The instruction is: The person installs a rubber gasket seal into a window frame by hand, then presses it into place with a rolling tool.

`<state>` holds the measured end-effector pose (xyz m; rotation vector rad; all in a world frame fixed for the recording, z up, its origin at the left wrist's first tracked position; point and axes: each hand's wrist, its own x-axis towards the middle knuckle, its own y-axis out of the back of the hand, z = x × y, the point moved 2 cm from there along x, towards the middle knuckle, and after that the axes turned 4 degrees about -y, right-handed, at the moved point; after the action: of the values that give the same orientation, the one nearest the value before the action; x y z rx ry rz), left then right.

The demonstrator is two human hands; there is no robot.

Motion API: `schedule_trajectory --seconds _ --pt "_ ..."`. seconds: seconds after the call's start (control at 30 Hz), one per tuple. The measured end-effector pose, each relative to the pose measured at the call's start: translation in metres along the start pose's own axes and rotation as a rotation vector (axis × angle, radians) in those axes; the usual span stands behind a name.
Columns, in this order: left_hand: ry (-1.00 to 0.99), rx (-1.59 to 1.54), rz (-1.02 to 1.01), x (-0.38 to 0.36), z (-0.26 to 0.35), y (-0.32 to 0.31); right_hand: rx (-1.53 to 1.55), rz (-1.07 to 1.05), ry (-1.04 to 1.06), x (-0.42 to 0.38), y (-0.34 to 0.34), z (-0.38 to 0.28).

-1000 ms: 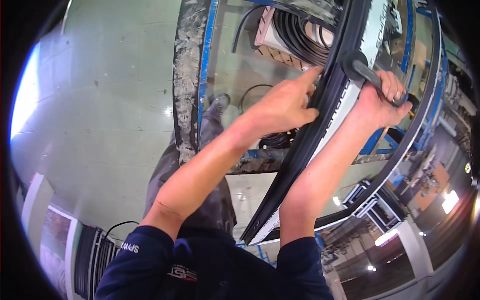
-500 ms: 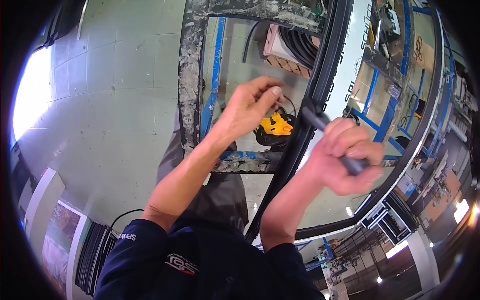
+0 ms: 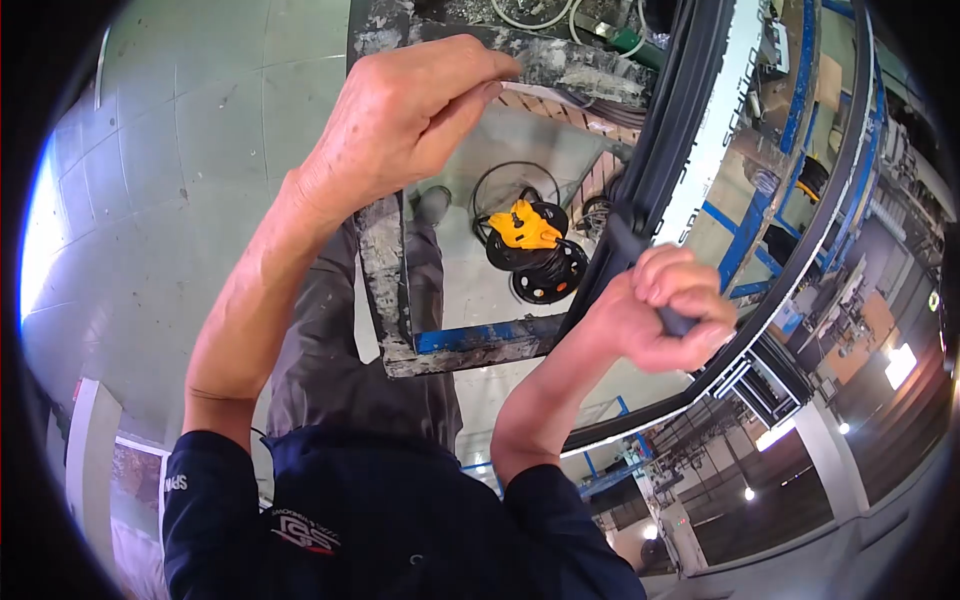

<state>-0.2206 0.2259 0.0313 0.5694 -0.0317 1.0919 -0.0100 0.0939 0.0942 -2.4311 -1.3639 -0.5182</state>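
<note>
My left hand (image 3: 410,115) is raised over the paint-spattered support frame (image 3: 385,255), thumb and fingers pinched together. Whatever lies between its fingertips, if anything, is too small to make out. My right hand (image 3: 670,310) is wrapped round a dark grey mallet-like tool (image 3: 628,232), whose handle end shows below the fingers. The tool's far end is at the black window-frame profile (image 3: 655,135); whether it touches cannot be told. White film (image 3: 722,100) with black lettering runs along the profile.
Below the support, a yellow and black cable reel (image 3: 525,228) stands on the floor. A slatted pallet (image 3: 570,115) lies behind it. Blue metal supports (image 3: 745,240) are under the large frame at right. Cables (image 3: 600,30) lie at the top.
My left hand has moved up and left, away from the profile, still pinched. My right hand has shifted slightly left and down with the tool. The camera view has shifted too.
</note>
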Motion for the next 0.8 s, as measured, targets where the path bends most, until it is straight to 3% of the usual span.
schedule_trajectory --seconds 0.2,0.33,0.5,0.73,0.8 --pt "0.017 -0.125 0.031 0.000 -0.001 0.003 -0.074 0.011 -0.062 -0.015 -0.004 -0.014" --pt "0.105 -0.143 0.055 0.001 -0.001 0.004 -0.130 -0.056 -0.034 0.025 -0.019 0.010" --pt "0.050 -0.094 0.005 0.001 -0.002 0.006 -0.135 -0.025 -0.116 -0.011 -0.003 -0.018" --pt "0.144 -0.157 0.074 -0.002 0.000 0.004 0.007 -0.174 -0.087 0.050 -0.012 0.022" --pt "0.155 -0.185 0.089 -0.001 -0.002 0.005 -0.073 -0.102 -0.071 0.018 -0.005 0.003"
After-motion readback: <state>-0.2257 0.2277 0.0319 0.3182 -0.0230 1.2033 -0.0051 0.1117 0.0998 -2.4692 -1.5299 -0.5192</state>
